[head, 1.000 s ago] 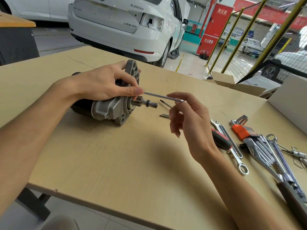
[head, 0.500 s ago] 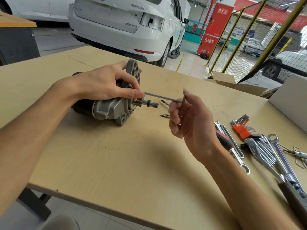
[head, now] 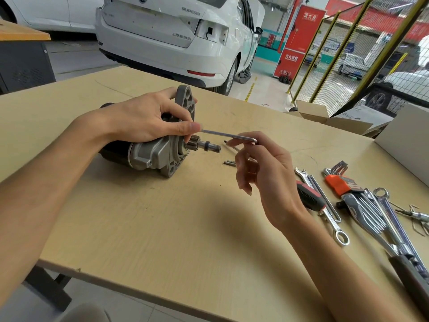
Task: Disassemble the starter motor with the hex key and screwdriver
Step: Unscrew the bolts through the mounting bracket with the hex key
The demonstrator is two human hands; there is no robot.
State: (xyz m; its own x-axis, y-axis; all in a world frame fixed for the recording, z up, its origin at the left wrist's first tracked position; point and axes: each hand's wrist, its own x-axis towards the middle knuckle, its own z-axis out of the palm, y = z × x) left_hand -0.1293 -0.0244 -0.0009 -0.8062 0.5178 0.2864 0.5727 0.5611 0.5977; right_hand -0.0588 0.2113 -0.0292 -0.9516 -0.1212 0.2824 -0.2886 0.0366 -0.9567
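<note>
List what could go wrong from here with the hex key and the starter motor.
1. The right hand only pinches the hex key at its bend, so it may slip out of the bolt.
2. The starter motor lies on its side, steadied by the left hand alone; it might roll.
3. Loose bolts beside it could scatter.

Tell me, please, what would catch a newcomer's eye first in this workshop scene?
The starter motor lies mid-table, gripped by the left hand, while the right hand pinches the bent end of a hex key reaching toward its flange. Wrenches lie scattered at the table's right, and a white car stands behind.
</note>
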